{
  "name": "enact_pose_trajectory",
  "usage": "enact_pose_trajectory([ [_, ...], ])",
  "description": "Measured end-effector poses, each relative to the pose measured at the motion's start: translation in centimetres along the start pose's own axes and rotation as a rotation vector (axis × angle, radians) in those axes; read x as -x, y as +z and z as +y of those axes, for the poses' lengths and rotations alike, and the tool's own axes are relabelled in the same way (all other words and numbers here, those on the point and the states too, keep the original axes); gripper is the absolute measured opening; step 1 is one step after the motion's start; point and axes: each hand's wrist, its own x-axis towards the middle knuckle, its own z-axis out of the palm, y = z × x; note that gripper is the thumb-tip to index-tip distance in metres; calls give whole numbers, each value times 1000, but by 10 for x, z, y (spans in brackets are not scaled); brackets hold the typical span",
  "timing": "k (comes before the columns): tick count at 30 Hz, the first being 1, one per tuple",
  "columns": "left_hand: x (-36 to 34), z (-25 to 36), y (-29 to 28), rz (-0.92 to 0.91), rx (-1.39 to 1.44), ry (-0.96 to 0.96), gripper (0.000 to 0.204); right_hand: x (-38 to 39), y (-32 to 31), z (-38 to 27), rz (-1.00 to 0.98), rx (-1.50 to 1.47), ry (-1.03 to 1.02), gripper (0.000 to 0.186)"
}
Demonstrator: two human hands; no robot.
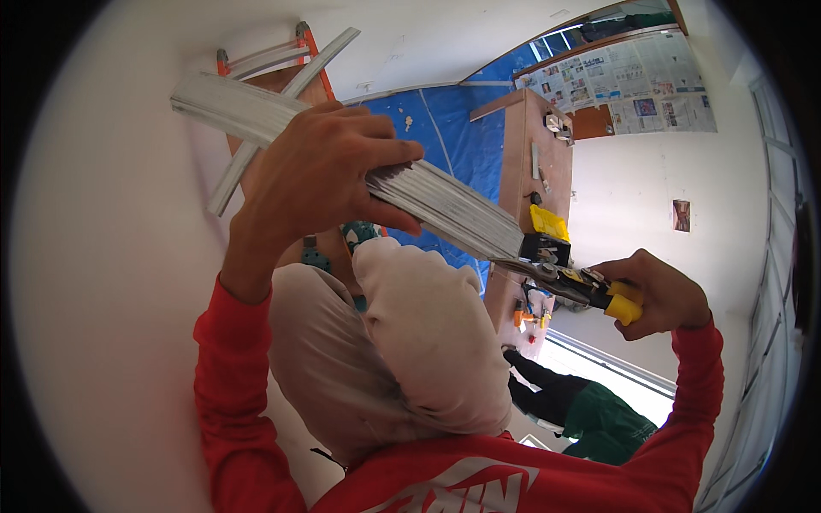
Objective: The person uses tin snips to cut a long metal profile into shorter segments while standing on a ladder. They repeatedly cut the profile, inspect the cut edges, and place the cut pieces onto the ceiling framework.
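The step in hand looks like a cut across the end of a long ribbed metal strip (445, 205), pale grey and pressed with lengthwise ridges, most likely a ceiling or drywall channel. The left hand (329, 167) is closed around the strip near its middle, fingers wrapped over the top and thumb beneath, and holds it up at head height so that it slopes down to the right. The right hand (663, 295) is clenched around the yellow grips of a pair of tin snips (573, 282), whose dark blades meet the lower end of the strip. Whether the blades have bitten through the metal cannot be told from here.

As a judgement, the next move calls for a firm squeeze of the snips while the left hand keeps the strip from twisting, since the thin ridged metal will tend to buckle at the cut.

The far end of the strip reaches up and left, where it crosses a second strip (282, 111) leaning against the white wall by an orange stepladder (310, 43). Behind the snips stands a wooden cabinet (534, 154) on a blue tarpaulin (453, 128), with newspaper sheets (624, 81) taped above. Another person in dark green trousers (599, 419) is below right.
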Motion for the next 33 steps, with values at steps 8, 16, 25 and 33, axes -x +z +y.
enact_pose_trajectory([
  [8,-2,0,-7,-22,11,-27,69,0,-12,-1,-93,-81,98,85],
  [16,0,-1,-4,-22,3,-12,69,-2,-12,-9,-86,15,55,77],
  [25,2,-4,5,-46,23,-80,68,11,25,-26,386,250,68,73],
  [33,2,-9,-5,-305,316,-423,67,-2,69,-14,831,728,-23,78],
])
